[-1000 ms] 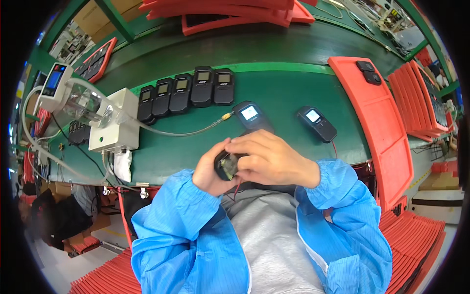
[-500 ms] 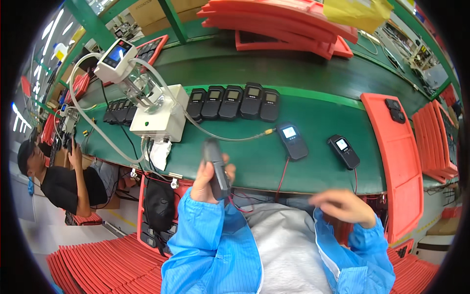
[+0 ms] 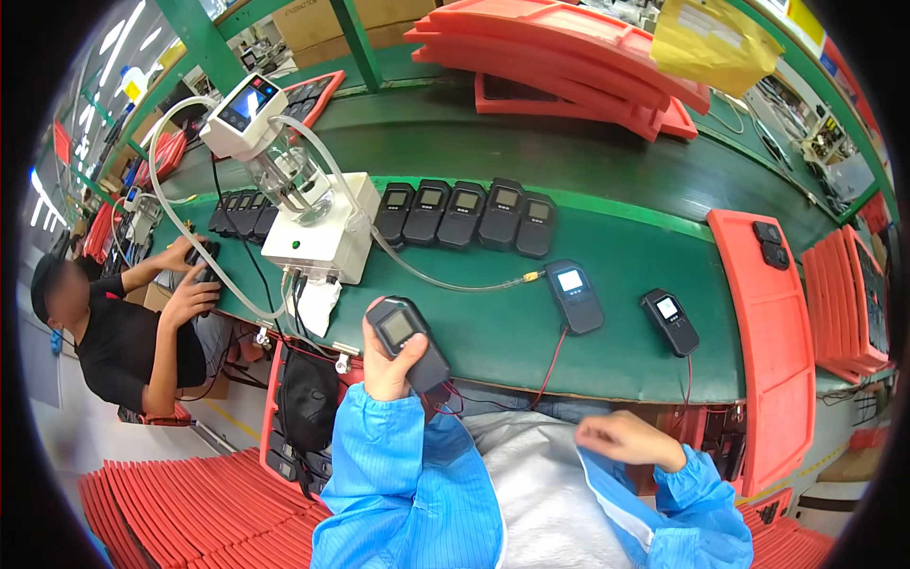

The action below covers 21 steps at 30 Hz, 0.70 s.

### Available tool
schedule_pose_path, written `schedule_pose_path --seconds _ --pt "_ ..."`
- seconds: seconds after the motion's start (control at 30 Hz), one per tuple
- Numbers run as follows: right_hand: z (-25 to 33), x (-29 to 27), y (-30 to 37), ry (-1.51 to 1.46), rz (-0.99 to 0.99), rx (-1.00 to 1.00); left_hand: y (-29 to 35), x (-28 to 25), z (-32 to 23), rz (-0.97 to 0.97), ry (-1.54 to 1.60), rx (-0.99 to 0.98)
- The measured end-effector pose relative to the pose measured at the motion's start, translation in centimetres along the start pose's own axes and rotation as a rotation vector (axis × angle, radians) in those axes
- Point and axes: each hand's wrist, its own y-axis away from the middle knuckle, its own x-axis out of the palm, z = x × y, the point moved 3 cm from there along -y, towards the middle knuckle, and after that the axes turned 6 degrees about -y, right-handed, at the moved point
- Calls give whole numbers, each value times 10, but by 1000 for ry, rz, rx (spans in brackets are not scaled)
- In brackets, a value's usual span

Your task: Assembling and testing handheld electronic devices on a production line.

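My left hand [image 3: 387, 365] is wrapped round a black handheld meter [image 3: 408, 339], its blank grey screen facing up and the thumb across its front. A red wire hangs by the meter's lower end. Over my lap my right hand [image 3: 627, 440] is held with loosely bent fingers, and nothing shows in it. On the bench in front lies a second meter [image 3: 575, 302] with a lit screen, next to the brass-coloured tip of a clear hose [image 3: 445, 284]. Further right is another lit meter [image 3: 671, 324]. Both lit meters have red wires running over the bench edge.
A white pump unit [image 3: 318, 245] with a glass jar stands on the green bench [image 3: 493, 351], left of several black meters [image 3: 464, 213] in a row. Red trays [image 3: 758, 341] lie at right and are stacked [image 3: 559, 66] at the back. A co-worker [image 3: 142, 332] sits at left.
My left hand has turned the meter from edge-on to screen up. My right hand has moved slightly left and down, its fingers more bent. The co-worker's hands have lowered to the bench.
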Motion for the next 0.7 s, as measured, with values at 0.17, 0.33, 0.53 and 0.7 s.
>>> schedule_pose_path --seconds 0.17,0.33,0.53,0.7 --pt "52 -22 -49 -258 -178 -147 5 17 12 60 -92 -23" --pt "90 -25 -81 -311 -22 -434 3 22 24 140 -199 -44" --pt "61 -48 -65 162 100 -376 9 45 22 258 -325 -62" --pt "19 -140 -17 578 -545 -125 6 68 22 419 -502 20"
